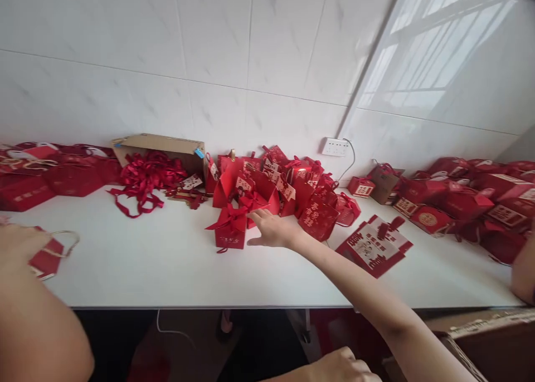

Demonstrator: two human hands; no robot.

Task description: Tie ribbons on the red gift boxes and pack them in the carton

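Observation:
Stretched across the white table (175, 270), my right hand (271, 229) has its thumb and fingers apart, with nothing gripped between them. Its fingertips reach the edge of a small red gift box (230, 234) topped with a red ribbon bow; whether they touch it I cannot tell. Behind them stands a crowded group of red gift boxes (288, 176), some with printed cards. At the bottom edge, below the tabletop, my left hand (340, 366) has its fingers curled; what they hold, if anything, is hidden.
A cardboard box (159, 142) spills red ribbons (152, 173). Flat red printed card pieces (374, 245) lie to the right. More red boxes (447, 195) line both ends. Another person's arm (37, 304) reaches a red box (47, 256) at left. A power outlet (335, 147) is on the wall.

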